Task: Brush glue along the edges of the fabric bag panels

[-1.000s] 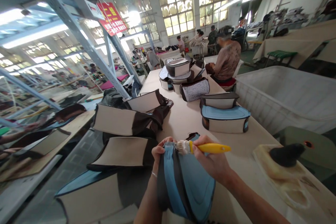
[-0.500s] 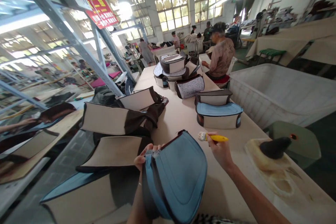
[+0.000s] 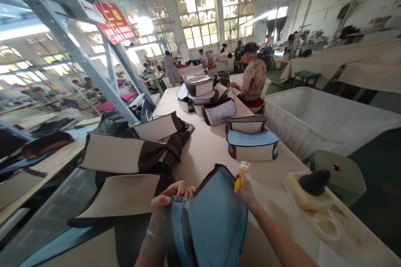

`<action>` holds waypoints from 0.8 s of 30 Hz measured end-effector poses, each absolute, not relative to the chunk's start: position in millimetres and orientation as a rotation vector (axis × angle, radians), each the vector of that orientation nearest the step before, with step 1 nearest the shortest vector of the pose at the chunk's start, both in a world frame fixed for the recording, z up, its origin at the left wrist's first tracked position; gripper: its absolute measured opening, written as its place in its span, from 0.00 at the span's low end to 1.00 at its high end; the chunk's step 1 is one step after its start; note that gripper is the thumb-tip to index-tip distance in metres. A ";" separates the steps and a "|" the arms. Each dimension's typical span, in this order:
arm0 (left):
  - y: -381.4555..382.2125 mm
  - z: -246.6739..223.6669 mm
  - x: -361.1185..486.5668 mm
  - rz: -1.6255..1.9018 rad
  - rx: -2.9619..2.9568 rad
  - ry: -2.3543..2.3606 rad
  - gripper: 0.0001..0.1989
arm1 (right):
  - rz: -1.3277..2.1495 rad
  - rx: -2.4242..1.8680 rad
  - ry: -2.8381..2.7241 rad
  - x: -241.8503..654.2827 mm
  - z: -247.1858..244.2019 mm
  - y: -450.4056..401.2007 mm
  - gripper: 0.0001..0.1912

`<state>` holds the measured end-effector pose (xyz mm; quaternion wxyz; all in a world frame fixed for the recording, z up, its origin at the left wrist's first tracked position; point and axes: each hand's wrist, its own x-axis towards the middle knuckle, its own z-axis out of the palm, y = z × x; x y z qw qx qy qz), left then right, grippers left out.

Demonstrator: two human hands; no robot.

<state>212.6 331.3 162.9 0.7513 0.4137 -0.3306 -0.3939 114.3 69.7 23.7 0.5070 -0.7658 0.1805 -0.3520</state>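
A blue bag (image 3: 216,217) with dark edging is held up tilted in front of me. My left hand (image 3: 167,198) grips its upper left corner, fingers closed over the edge beside a whitish smear. In my right hand (image 3: 247,192) is a small brush (image 3: 238,184) with a yellow handle. Its pale bristles point up and away from the bag. The right fingers are at the bag's right edge; whether they also hold that edge I cannot tell.
Several unfinished bags (image 3: 115,154) are stacked on the left. More bags (image 3: 252,142) stand farther along the table (image 3: 200,152). A stained pale container with a black cone-shaped thing (image 3: 315,181) sits right. Beyond are a white bin (image 3: 313,112) and a seated person (image 3: 253,75).
My right hand has moved left and down to the bag's right edge, turning the brush from level to upright. The bag is slightly lower, still in my left hand. The camera view has shifted.
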 end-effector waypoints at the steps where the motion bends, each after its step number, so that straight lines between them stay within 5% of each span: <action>1: 336.1 171.4 219.1 -0.932 1.055 -0.778 0.17 | -0.896 -1.825 0.470 108.6 25.7 64.1 0.11; 4: 339.5 195.1 237.8 -1.027 1.594 -0.948 0.22 | -1.025 -1.779 0.555 90.3 35.7 50.2 0.15; 8: 299.3 191.3 238.3 -0.816 1.971 -1.193 0.13 | -1.123 -1.773 0.595 66.7 48.0 58.7 0.19; 16: 169.6 128.6 170.6 -0.265 1.907 -1.146 0.18 | -1.125 -1.875 0.692 26.3 48.1 74.2 0.20; 24: 161.3 131.9 167.3 -0.472 1.838 -1.142 0.14 | -1.014 -2.018 0.570 -16.1 119.0 31.8 0.21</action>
